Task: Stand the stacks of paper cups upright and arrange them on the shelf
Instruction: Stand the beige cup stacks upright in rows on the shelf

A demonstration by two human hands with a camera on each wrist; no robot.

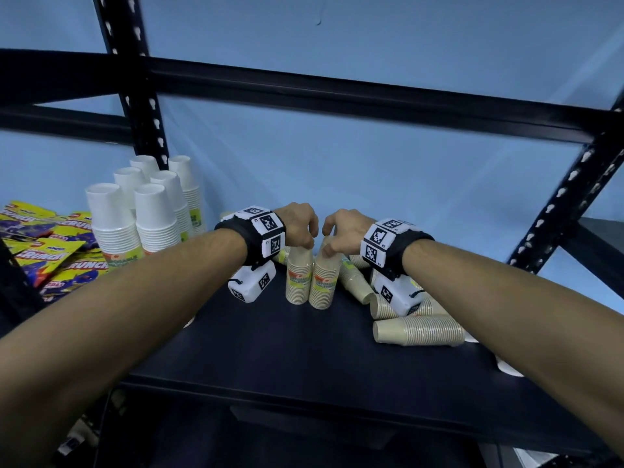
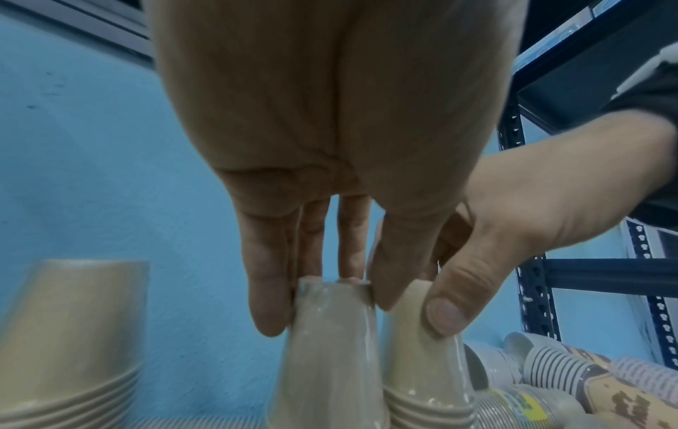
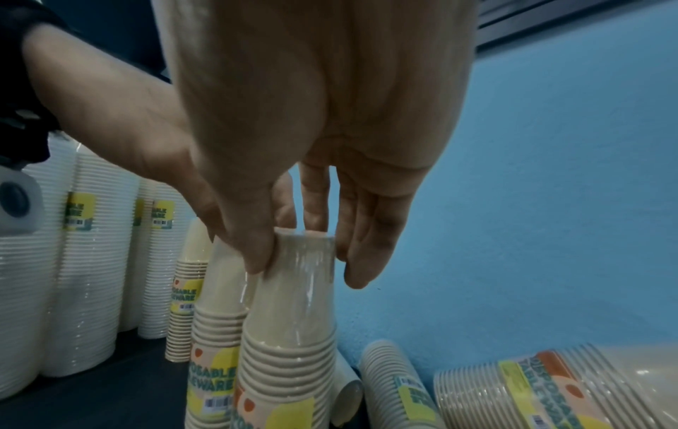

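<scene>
Two beige paper cup stacks stand upright side by side mid-shelf, wrapped in clear film with yellow labels. My left hand [image 1: 301,238] pinches the top of the left stack [image 1: 298,278] from above; in the left wrist view its fingertips [image 2: 269,325] clamp that stack [image 2: 330,348]. My right hand [image 1: 329,246] grips the top of the right stack [image 1: 323,283], and in the right wrist view its thumb and fingers [image 3: 357,275] close round the stack's top [image 3: 293,304]. More beige stacks [image 1: 418,330] lie on their sides at the right.
Several tall white cup stacks [image 1: 114,217] stand upright at the back left. Snack bags [image 1: 44,255] lie at the far left. The dark shelf board [image 1: 270,349] has bare room in front. A black beam [image 1: 337,92] crosses overhead, and a perforated post [image 1: 567,197] rises at the right.
</scene>
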